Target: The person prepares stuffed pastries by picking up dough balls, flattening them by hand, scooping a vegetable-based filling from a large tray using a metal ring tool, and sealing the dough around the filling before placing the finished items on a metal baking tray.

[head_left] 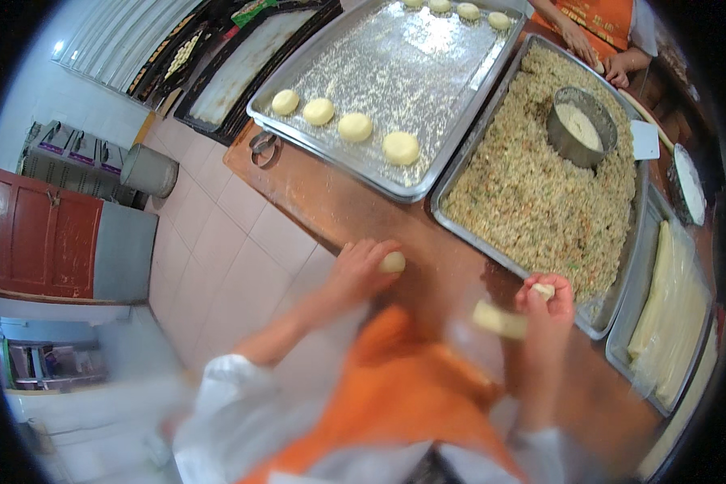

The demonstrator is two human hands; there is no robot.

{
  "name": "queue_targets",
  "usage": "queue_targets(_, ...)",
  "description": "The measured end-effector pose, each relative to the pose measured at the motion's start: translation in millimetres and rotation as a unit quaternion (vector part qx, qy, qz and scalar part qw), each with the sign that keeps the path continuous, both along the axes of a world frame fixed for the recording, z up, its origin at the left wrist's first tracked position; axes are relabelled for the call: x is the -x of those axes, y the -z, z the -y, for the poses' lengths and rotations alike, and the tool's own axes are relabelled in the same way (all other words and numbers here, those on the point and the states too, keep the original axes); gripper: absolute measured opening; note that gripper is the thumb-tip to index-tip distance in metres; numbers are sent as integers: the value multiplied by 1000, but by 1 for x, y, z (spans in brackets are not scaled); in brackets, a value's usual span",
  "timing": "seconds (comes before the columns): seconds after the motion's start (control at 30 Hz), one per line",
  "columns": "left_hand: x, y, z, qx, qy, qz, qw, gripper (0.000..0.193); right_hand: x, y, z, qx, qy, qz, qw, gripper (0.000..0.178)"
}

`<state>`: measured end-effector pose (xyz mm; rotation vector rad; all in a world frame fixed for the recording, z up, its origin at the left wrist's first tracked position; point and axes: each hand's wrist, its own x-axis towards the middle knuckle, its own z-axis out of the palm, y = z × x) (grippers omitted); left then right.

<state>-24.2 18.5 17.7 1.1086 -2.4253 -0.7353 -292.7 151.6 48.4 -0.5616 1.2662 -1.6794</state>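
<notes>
My left hand [361, 268] curls round a pale dough ball [393, 262] at the wooden table's near edge. Its thumb and fingers press against the ball's side. Farther right, my right hand [550, 300] is closed on a small dough piece [544, 291], which pokes out between the fingers. Just left of my right wrist lies a short dough rope [498, 320], slightly blurred. Beyond that hand is a metal tray of crumbly filling [532, 194], flecked with green and orange. A metal ring [569, 149] holding a paler, fine-looking substance sits in this filling.
A floured baking tray [395, 81] bears several round dough cakes [355, 127]. Small metal cutters [264, 149] lie by its corner. At right, a tray holds long dough strips [661, 298] under plastic. Another person's hands [601, 60] work across the table. A white scraper [644, 140] rests by the filling.
</notes>
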Motion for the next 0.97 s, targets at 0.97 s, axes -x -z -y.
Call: queue_targets(0.97, 127, -70, 120, -91, -61, -257, 960, 39, -6, 4, 17, -40, -6, 6, 999, 23)
